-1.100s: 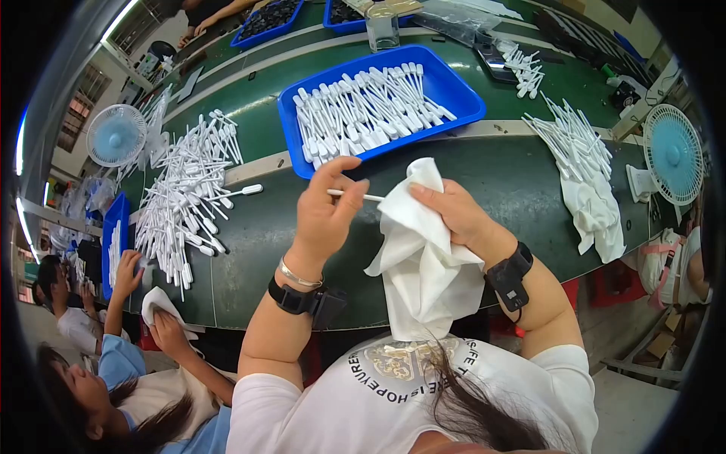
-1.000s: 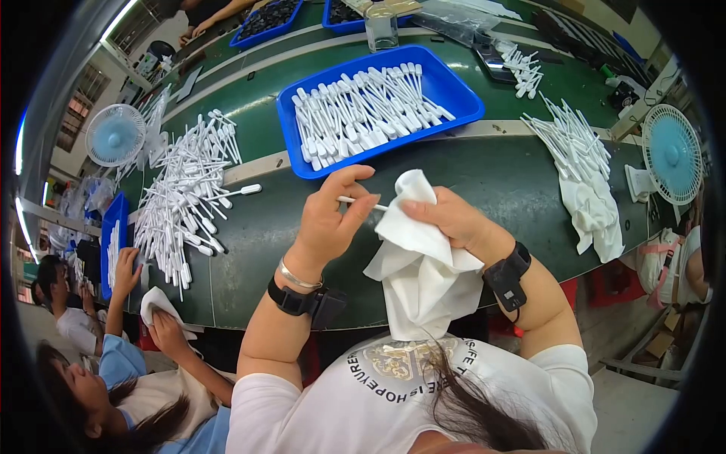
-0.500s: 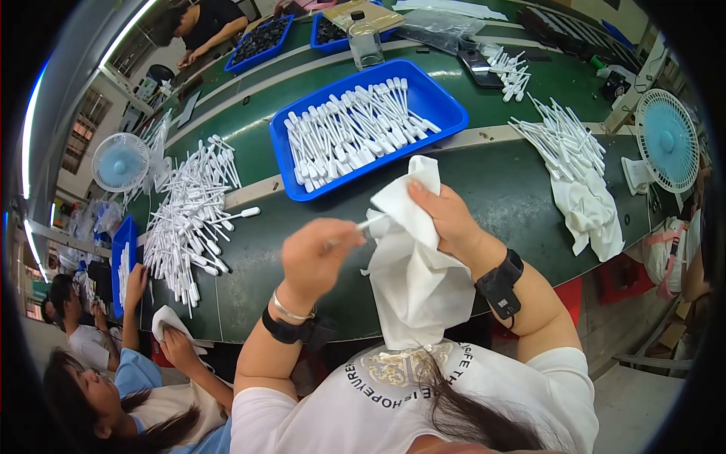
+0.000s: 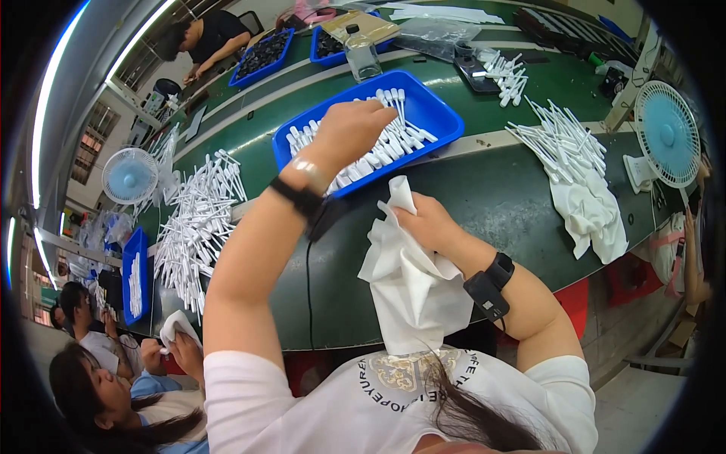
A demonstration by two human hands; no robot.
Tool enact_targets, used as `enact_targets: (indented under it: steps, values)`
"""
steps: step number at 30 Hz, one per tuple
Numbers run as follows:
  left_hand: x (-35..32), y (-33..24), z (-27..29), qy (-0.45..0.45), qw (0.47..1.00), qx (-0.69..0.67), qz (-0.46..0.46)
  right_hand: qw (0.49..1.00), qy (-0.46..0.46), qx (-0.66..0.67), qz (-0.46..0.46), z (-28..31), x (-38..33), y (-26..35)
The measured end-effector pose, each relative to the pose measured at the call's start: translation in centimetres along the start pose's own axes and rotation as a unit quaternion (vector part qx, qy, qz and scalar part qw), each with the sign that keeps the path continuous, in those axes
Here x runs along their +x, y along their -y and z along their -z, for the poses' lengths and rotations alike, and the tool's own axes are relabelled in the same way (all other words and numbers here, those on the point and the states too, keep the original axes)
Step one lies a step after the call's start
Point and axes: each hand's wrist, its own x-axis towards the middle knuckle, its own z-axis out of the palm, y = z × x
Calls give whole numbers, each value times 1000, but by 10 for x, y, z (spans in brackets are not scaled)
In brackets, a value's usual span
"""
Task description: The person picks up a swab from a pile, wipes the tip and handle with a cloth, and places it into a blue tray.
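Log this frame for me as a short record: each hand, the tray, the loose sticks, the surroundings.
Left hand: at the blue tray, covering part of its contents; whether it grips anything is unclear
Right hand: holding a white cloth that hangs in folds
Tray contents: white sticks with thick ends
Loose sticks: a large pile on the left; a bunch on the right, by a crumpled cloth
Behind tray: clear bottle with dark cap
Far right: blue-centred fan
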Motion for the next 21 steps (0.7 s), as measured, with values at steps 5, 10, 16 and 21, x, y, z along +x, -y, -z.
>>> enact_targets:
  steps: [5, 10, 16, 21]
  values:
    - [-13, 49, -68, 249, 956, 127, 88, 998, 27, -56, 8, -6, -4, 5]
    - [-9, 37, -61, 209, 965, 2, 158, 999, 17, -46, 9, -8, -4, -1]
    - [-57, 27, 54, 222, 953, -36, 203, 1000, 18, -26, 0, -2, -6, 6]
    - [-174, 36, 139, 401, 785, -89, 463, 999, 49, -19, 4, -4, -1, 0]
